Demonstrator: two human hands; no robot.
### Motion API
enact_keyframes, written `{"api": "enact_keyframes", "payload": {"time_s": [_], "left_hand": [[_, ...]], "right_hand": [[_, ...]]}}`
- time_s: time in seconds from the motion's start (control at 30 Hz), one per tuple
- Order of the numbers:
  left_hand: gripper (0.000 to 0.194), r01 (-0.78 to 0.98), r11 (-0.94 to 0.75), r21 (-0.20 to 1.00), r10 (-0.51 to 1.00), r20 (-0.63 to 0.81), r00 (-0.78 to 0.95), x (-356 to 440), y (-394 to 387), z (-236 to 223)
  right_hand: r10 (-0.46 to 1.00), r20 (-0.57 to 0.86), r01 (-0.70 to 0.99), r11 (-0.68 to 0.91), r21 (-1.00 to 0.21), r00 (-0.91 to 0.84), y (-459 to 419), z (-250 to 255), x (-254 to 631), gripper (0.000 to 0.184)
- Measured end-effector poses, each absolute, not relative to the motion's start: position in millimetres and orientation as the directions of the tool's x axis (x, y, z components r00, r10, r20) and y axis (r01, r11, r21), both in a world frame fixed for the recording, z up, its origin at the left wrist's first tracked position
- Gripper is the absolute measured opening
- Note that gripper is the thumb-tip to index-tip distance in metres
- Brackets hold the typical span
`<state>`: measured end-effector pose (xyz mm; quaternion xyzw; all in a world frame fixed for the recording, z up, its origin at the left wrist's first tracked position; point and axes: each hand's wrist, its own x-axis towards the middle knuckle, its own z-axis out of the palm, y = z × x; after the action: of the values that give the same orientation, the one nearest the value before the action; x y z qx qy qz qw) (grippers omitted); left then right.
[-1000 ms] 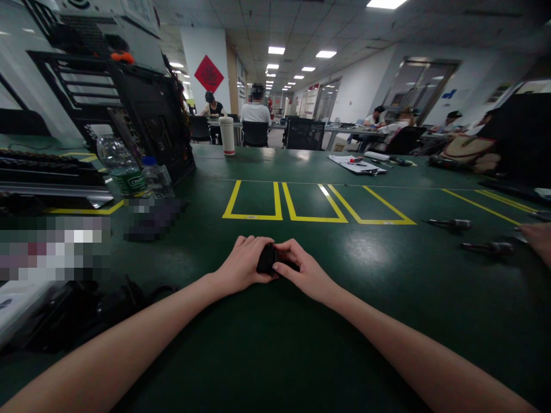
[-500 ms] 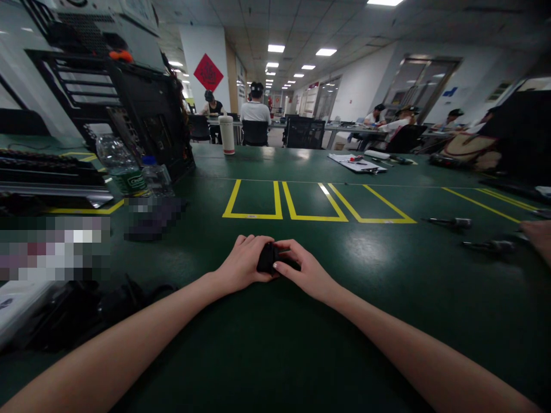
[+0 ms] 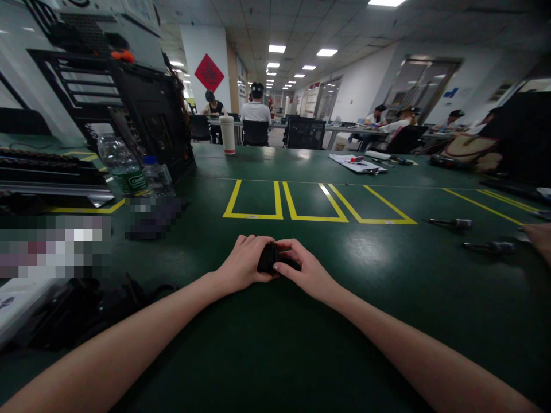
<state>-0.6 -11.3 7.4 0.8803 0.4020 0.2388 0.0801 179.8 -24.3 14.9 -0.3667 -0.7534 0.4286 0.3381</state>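
A small black object [image 3: 266, 259] with rounded edges is between my two hands, low over the green table [image 3: 267, 344]; its kind I cannot make out. My left hand [image 3: 246, 261] wraps its left side, fingers over the top and thumb below. From the right, my right hand [image 3: 305, 267] pinches it between bent fingers and thumb, and a dark gap shows inside that curl. The fingers hide much of the object. Beyond the hands, yellow tape outlines [image 3: 253, 216] mark the tabletop.
At left stand plastic bottles [image 3: 120, 163], a computer case [image 3: 146, 115] and black gear [image 3: 86, 304]. Screwdriver-like tools [image 3: 491, 248] lie at right near another person's hand [image 3: 540, 238]. A white cup [image 3: 228, 135] and clipboard [image 3: 357, 163] are farther back. Several people sit beyond.
Both hands keep the same grip on the black object in the same place. The view has shifted very slightly.
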Motion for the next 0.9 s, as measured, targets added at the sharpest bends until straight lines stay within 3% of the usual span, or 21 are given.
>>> {"api": "enact_keyframes", "payload": {"time_s": [0.2,0.4,0.57,0.8,0.9], "left_hand": [[0.056,0.676,-0.661,0.325,0.748,0.353,0.562,-1.3,-10.5,6.6],[0.056,0.680,-0.657,0.326,0.752,0.355,0.555,0.0,-9.7,6.4],[0.054,0.671,-0.657,0.345,0.753,0.352,0.556,0.4,-10.7,6.9],[0.053,0.682,-0.650,0.335,0.759,0.306,0.574,-0.5,-14.4,15.6],[0.055,0.680,-0.650,0.339,0.759,0.318,0.568,-0.2,-13.3,14.3]], "right_hand": [[0.813,0.249,0.261,0.433,-0.863,-0.527,-23.7,10.2,181.8,0.030],[0.818,0.278,0.279,0.458,-0.844,-0.503,-24.5,10.4,182.3,0.019],[0.833,0.206,0.253,0.377,-0.891,-0.514,-24.5,12.5,181.4,0.034],[0.804,0.244,0.247,0.430,-0.868,-0.542,-23.6,9.4,182.6,0.031],[0.817,0.261,0.290,0.452,-0.844,-0.514,-23.8,11.2,182.2,0.022]]}}
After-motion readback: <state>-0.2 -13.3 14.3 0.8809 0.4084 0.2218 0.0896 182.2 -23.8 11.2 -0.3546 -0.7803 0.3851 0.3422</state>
